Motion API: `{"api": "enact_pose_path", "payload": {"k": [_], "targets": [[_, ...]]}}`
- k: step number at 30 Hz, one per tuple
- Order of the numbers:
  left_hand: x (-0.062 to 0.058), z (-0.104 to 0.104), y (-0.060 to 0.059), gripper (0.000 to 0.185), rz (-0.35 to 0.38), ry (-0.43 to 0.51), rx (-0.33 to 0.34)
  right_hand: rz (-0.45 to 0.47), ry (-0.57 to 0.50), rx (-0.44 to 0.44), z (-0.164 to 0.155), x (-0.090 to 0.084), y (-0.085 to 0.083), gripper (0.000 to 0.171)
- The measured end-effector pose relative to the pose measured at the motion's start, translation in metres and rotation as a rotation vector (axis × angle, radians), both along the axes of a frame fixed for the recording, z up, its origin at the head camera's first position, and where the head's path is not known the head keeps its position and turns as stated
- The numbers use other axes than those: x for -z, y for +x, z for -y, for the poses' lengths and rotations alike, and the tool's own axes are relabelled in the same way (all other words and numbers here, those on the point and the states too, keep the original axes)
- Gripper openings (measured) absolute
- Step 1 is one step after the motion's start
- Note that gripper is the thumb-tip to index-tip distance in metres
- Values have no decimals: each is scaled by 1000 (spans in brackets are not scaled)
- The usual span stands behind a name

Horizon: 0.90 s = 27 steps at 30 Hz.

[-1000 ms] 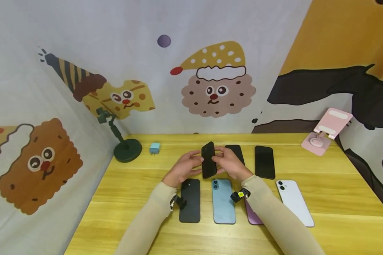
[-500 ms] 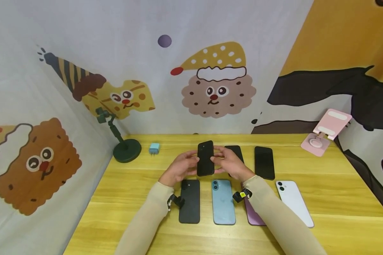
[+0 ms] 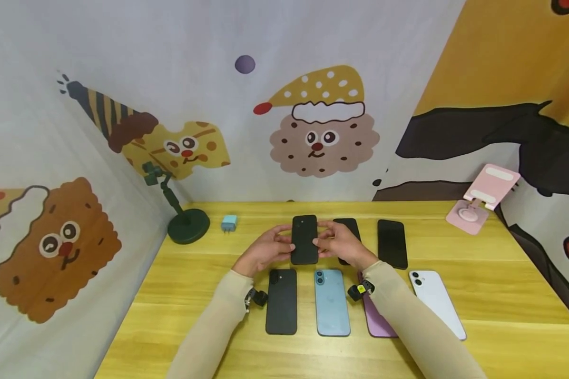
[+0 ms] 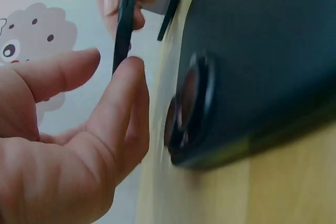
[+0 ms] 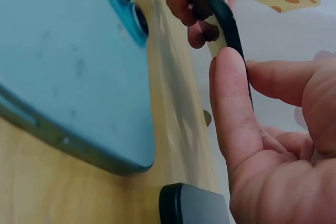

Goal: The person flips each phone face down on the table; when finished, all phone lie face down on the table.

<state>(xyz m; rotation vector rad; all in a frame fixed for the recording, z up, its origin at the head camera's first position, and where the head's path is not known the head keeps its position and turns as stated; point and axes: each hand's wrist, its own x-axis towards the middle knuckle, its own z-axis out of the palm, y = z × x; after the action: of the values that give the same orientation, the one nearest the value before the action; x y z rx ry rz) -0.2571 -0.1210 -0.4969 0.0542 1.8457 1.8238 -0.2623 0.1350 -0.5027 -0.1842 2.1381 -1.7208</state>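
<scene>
Black smartphone, held just above the bench, beyond a dark grey phone and a light blue phone lying flat. Its back faces the person, camera end farthest away; its long axis runs away from them, between the hands. The left hand pinches one long edge, thumb in front and fingers behind; the right hand pinches the opposite edge likewise. Both beige-sleeved forearms reach forward, angling inward.

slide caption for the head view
Left hand and right hand hold a black rectangular phone over a yellow wood-grain table.
</scene>
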Motion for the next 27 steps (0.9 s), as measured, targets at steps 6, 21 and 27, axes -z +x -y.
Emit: {"api": "enact_pose_path", "payload": {"k": [6,21,27], "targets": [[1,4,-1,67,0,-18,28,-10,10,-14,3,6,-2,71],[4,2,-3,66,-12,-65,30,7,122,-35,6,8,-6,73],[4,-1,-3,66,-20,-76,43,-7,177,-33,8,7,-7,72]]}}
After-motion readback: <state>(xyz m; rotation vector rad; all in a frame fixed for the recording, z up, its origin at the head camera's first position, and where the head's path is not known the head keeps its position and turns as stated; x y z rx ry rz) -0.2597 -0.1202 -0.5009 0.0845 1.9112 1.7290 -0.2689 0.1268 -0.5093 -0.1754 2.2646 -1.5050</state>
